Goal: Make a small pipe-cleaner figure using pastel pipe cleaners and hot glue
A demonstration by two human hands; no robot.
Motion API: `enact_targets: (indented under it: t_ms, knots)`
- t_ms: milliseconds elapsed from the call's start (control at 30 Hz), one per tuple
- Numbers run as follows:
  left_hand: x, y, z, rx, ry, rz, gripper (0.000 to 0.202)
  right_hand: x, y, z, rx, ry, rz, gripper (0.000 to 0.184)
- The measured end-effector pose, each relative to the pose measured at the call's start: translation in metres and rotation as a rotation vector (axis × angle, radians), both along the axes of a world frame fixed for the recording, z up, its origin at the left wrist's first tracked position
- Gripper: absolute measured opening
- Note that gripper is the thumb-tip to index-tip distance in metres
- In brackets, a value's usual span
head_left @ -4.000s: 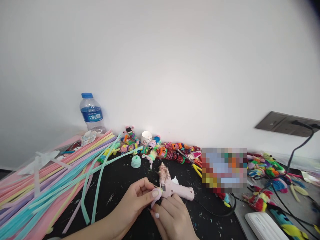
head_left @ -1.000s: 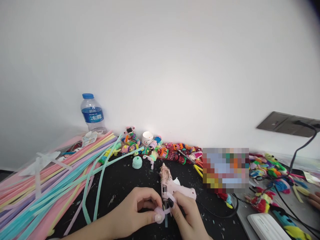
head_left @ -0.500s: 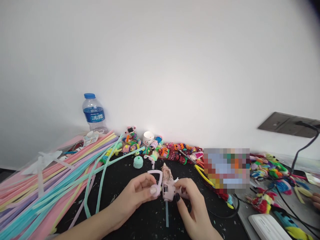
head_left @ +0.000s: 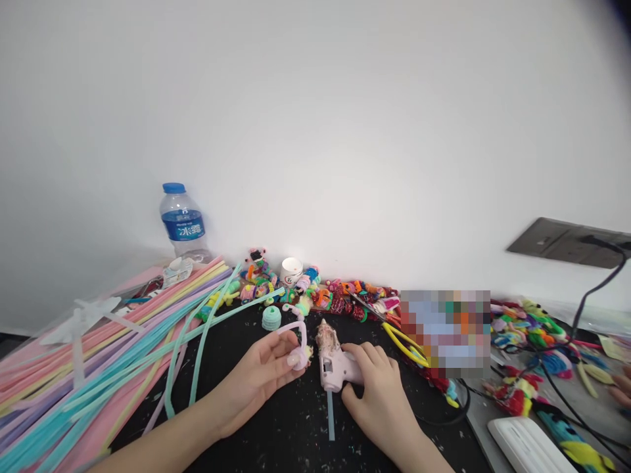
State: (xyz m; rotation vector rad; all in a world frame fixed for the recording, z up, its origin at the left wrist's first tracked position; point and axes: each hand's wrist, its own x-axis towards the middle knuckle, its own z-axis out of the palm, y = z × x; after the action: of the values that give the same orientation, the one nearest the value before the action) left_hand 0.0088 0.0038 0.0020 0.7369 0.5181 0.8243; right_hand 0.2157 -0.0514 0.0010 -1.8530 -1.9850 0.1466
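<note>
My left hand [head_left: 269, 374] pinches a small lilac pipe-cleaner piece [head_left: 298, 358], from which a bent length of pipe cleaner arches upward. A bit of pale yellow shows at its right side. Just to the right, a pink hot glue gun [head_left: 334, 368] lies on the black mat, its nozzle pointing away from me and a clear glue stick [head_left: 330, 417] sticking out of its back. The fingers of my right hand [head_left: 377, 387] are closed round its handle, partly hiding it. Beyond my left hand sits a mint-green coil [head_left: 271, 318].
Bundled pastel pipe cleaners [head_left: 123, 348] cover the left side, with a water bottle [head_left: 182, 223] behind. Colourful pipe-cleaner figures [head_left: 340, 299], a paper cup [head_left: 291, 270] and yellow-handled scissors [head_left: 401, 341] line the wall. A white box [head_left: 525, 443] and black cable [head_left: 586, 302] are at right, near another person's fingers [head_left: 622, 387].
My left hand has drawn the lilac piece slightly left, away from the glue gun. My right hand has shifted its hold, with its fingers now lying over the handle.
</note>
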Motion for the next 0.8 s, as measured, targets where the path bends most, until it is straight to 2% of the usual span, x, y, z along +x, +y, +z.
enact_targets:
  t_ms: [100,300,433,600,800]
  knots:
    - [-0.001,0.003,-0.002,0.053,0.041,0.02,0.014,0.003,0.003,0.0,0.034,0.136,0.013,0.036]
    - [-0.005,0.007,0.0,0.163,0.211,0.084,0.019,0.009,0.004,-0.002,0.069,0.544,-0.002,0.006]
    - [-0.006,0.009,0.002,0.23,0.296,0.135,0.018,0.008,-0.002,-0.006,0.091,0.727,0.011,0.012]
    - [-0.005,0.009,0.001,0.264,0.323,0.131,0.02,0.005,-0.003,-0.009,0.05,0.686,0.099,0.019]
    - [-0.005,0.009,0.003,0.27,0.358,0.132,0.019,0.009,-0.002,-0.022,0.005,0.7,0.042,0.025]
